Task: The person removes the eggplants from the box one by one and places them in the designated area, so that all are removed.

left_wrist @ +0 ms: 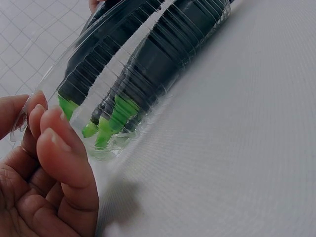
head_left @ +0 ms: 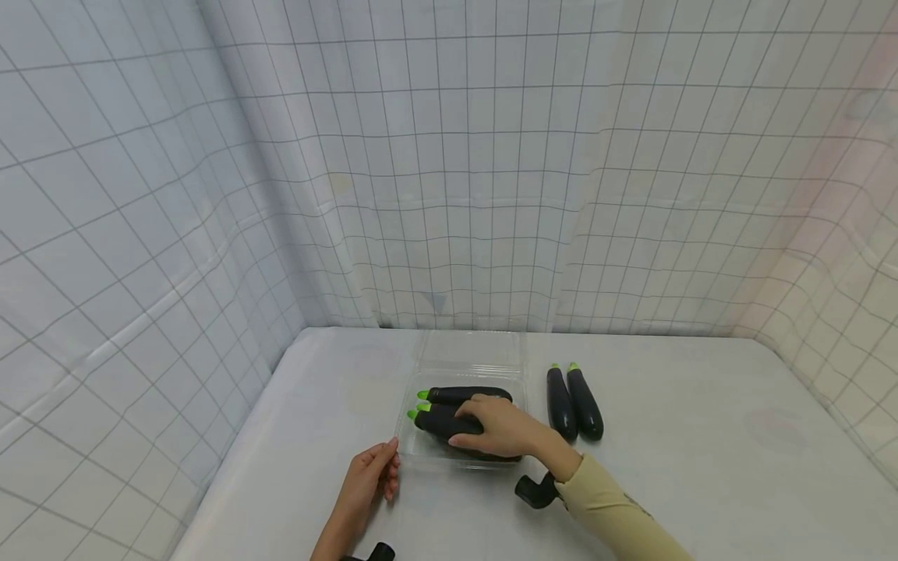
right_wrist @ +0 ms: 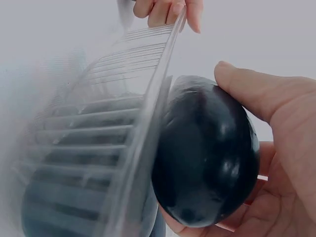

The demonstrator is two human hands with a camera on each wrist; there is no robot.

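A clear plastic clamshell box [head_left: 421, 444] lies on the table with its lid folded back at the far side. My left hand [head_left: 372, 471] pinches the near left corner of its rim between thumb and fingers. My right hand [head_left: 500, 427] grips a dark eggplant [right_wrist: 207, 153] with a green stem, held at the top of the box near its front wall. Under and behind it, more eggplants [head_left: 466, 393] lie in the box, stems to the left. Through the ribbed wall in the left wrist view, green stems [left_wrist: 121, 111] show. The lower eggplants are partly hidden by my right hand.
Two more eggplants [head_left: 561, 405] lie side by side on the white tabletop [head_left: 673, 436], right of the box. The flattened lid [head_left: 470, 351] reaches toward the table's back edge. White checked curtains [head_left: 477, 195] surround the table at the back and sides.
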